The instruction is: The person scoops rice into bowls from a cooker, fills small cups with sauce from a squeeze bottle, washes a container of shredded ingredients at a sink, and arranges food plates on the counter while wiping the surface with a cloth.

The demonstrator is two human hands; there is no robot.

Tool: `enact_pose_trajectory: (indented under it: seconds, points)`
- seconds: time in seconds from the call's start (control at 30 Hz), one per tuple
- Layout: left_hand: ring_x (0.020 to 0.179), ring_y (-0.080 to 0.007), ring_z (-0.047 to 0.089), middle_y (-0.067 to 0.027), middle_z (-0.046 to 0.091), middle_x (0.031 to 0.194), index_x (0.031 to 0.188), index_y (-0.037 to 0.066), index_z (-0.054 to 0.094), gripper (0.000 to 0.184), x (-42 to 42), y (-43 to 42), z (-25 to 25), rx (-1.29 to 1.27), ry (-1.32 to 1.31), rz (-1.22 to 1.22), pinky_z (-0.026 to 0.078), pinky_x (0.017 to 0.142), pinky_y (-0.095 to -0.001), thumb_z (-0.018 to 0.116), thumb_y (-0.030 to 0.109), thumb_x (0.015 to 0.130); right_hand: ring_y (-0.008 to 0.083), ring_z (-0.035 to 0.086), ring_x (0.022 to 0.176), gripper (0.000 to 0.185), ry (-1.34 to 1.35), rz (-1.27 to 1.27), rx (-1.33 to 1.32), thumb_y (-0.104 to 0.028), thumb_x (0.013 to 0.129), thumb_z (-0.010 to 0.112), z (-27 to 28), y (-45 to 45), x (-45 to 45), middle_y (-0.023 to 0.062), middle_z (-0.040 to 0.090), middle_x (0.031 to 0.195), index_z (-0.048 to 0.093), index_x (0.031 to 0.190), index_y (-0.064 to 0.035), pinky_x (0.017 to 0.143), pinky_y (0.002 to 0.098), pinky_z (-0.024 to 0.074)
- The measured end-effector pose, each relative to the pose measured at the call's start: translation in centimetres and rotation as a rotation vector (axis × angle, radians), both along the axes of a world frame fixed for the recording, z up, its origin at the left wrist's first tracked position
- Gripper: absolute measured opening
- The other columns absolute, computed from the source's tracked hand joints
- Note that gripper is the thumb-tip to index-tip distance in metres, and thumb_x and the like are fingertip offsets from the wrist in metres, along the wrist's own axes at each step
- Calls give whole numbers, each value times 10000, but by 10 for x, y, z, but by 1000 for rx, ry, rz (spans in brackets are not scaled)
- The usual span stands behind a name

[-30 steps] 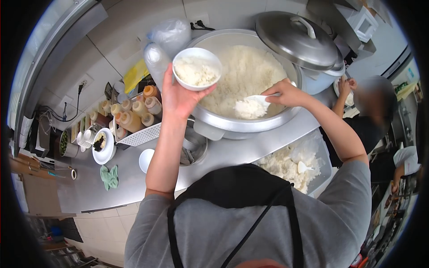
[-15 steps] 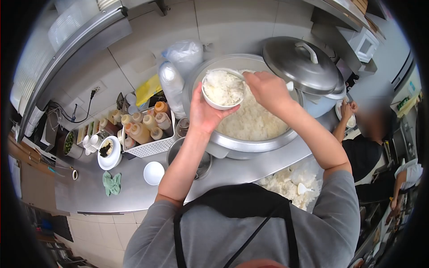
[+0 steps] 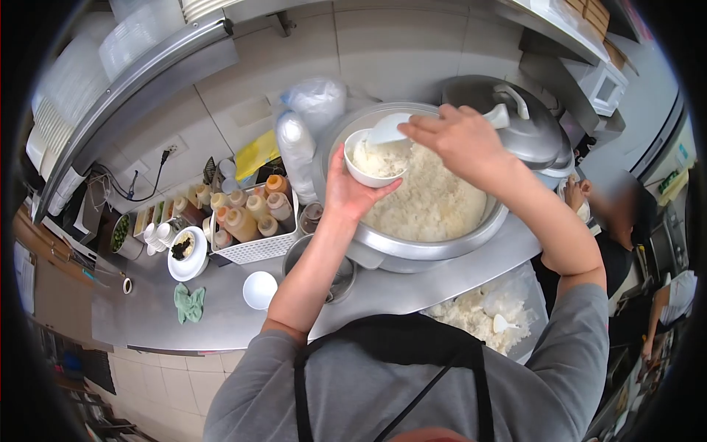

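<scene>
At lower right, a tub holds rice. Left of centre, a spare bowl stands on the counter, no rice showing in it. Mid-frame, the left hand cradles a bowl, seemingly mostly filled; the right hand grips a paddle over it, contact unclear. Beneath, the pot has plenty of rice left. Its lid is off, upper right.

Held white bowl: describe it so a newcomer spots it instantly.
Find the big metal pot of rice on the counter. Above its left side, the left hand holds a small white bowl. Unlike the second bowl, set on the counter, this one contains rice.
</scene>
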State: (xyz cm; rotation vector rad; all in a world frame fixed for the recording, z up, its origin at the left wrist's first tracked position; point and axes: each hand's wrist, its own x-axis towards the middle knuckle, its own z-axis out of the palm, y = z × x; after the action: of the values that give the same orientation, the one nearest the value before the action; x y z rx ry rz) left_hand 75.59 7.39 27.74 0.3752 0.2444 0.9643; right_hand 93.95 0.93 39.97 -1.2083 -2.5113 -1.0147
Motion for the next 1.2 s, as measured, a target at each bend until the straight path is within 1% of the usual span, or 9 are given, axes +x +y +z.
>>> enact_pose_trajectory:
  seconds: [0.2,0.27,0.37,0.53,0.6,0.73,0.93,1.03,1.2]
  points:
    - [1191,-318,362,-109,366,1316,1267,145,373,578,-4,-3,2,20,-85,-28,339,908,-563,405,518,827,223,580,808,265,-45,-17,-32,-92,704,535,-12,-3,-7,28,614,845,582,964,-108,669,344,462]
    - [1193,-313,359,-107,369,1315,1266,145,379,582,-3,-3,3,59,-94,-74,335,913,-561,408,519,822,188,558,757,368,-63,8,-63,-62,671,542,-24,3,-16,-26,600,947,600,1028,-129,641,303,460]
    - [1192,-313,362,-105,372,1314,1264,143,381,597,1,4,-2,32,-88,-39,330,919,-557,419,527,809,204,563,763,359,-45,2,-139,-71,671,545,-36,19,-21,-15,607,916,602,1022,-121,657,316,470]
    - [1196,-315,358,-110,373,1312,1267,145,377,608,-11,16,4,42,-109,-57,322,931,-552,424,534,803,208,566,767,390,-70,-8,-196,-18,661,532,16,4,-15,-2,621,918,607,1030,-118,664,319,477]
    - [1197,-317,358,-113,372,1312,1269,144,374,609,-16,13,10,48,-83,-27,324,932,-550,423,534,804,207,565,771,434,89,-90,-217,34,644,514,40,-11,-12,7,621,983,612,1039,-119,665,313,478]
    - [1200,-335,354,-125,361,1319,1278,143,360,603,-17,7,16,56,-6,2,327,921,-569,409,532,820,218,561,762,438,231,97,-26,73,642,487,11,17,-16,23,624,1002,631,1009,-119,676,320,477]
    - [1201,-346,361,-128,355,1327,1296,139,337,581,-25,-2,26,112,37,-34,331,911,-586,383,511,851,221,550,752,469,283,96,-190,71,636,508,11,19,-10,2,614,1031,613,1042,-137,673,318,471]
    - [1205,-337,367,-125,353,1333,1308,137,325,577,-28,-7,28,157,82,-50,332,914,-586,378,499,862,207,536,757,480,338,190,-38,72,627,522,6,29,-17,-10,615,1024,612,1044,-148,676,308,466]
    - [1210,-330,363,-117,358,1331,1308,135,323,586,-39,-11,29,180,60,-60,335,914,-582,371,511,862,184,525,809,499,236,211,-103,51,616,558,1,17,-22,-28,601,1036,610,1052,-186,702,307,442]
